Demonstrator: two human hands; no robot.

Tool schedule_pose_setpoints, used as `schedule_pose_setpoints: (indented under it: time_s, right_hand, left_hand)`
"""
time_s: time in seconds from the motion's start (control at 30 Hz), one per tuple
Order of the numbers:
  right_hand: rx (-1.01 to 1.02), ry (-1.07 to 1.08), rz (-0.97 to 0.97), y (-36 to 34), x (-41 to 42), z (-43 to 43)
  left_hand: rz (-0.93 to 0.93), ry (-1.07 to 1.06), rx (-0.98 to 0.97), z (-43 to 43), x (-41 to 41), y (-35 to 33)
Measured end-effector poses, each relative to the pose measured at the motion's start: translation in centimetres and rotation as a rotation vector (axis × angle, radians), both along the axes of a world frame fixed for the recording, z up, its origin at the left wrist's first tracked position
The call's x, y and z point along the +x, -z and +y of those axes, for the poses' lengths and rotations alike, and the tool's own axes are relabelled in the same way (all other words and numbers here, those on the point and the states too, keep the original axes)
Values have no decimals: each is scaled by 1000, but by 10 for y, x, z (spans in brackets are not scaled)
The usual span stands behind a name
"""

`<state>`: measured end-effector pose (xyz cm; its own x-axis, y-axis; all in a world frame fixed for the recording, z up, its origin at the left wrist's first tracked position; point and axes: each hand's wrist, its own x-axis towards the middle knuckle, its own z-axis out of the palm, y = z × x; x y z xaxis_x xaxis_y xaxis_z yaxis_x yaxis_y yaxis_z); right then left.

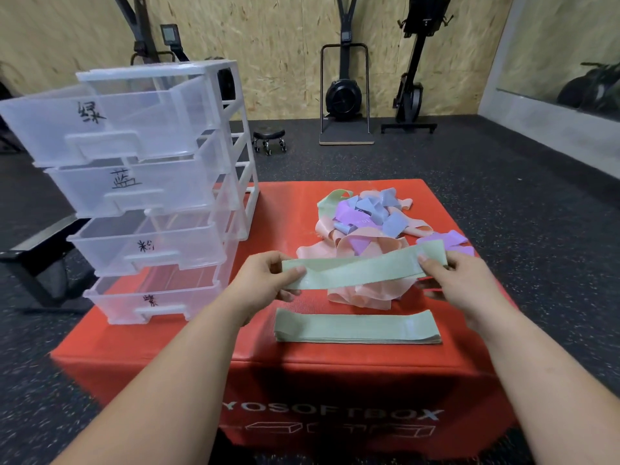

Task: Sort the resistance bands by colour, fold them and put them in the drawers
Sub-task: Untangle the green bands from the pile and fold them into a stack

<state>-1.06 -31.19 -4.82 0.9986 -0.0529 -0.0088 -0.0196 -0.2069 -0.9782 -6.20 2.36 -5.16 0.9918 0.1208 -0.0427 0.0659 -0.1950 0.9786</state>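
Forearms reach in from the bottom edge, over the near face of the red padded bench. The left hand and right hand each pinch one end of a green band, thumb on top and fingers curled beneath. The band is stretched out level in the air above the bench. It lies flat and slightly twisted between the two grips, so it looks like light, limp woven elastic that will sag if let go. Holding it at the end folds, as now, seems the best way to bring the ends together cleanly. Just below it, near the front edge, lies a neat stack of green bands, flat and not yet folded. Behind the hands sits a loose pile of bands in pink, purple and blue, with one more green loop at the back. On the left part of the bench stands a clear drawer unit, its four hand-labelled drawers pulled out. Dark speckled floor surrounds the bench. Exercise machines and a small wheeled stool stand before a chipboard wall.
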Motion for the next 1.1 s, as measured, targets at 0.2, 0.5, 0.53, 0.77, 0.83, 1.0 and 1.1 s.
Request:
schedule_pose_setpoints:
  time_s: [0.2, 0.5, 0.53, 0.77, 0.83, 1.0, 1.1]
  right_hand:
    - [-162, -52, -14, -3, -13, -14]
    - [-303, -96, 17, 11, -29, -20]
    - [-313, -92, 17, 12, -29, -21]
    - [-630, -86, -81, 20, -28, -22]
    - [-719, -79, -123, 23, -28, -19]
    - [-763, -73, -140, 33, -27, -11]
    - [-848, -45, -130, 42, -24, -12]
  left_hand:
    - [-133, -152, 179, 11, -11, 9]
    - [-110, -175, 335, 30, -28, 27]
    - [-109, -183, 382, 30, -29, 29]
    - [-180, -171, 802, 23, -37, 33]
    - [-184, -165, 868, 19, -36, 36]
    - [-178, -155, 1026, 7, -30, 37]
    - [-152, -116, 1112, 9, -27, 43]
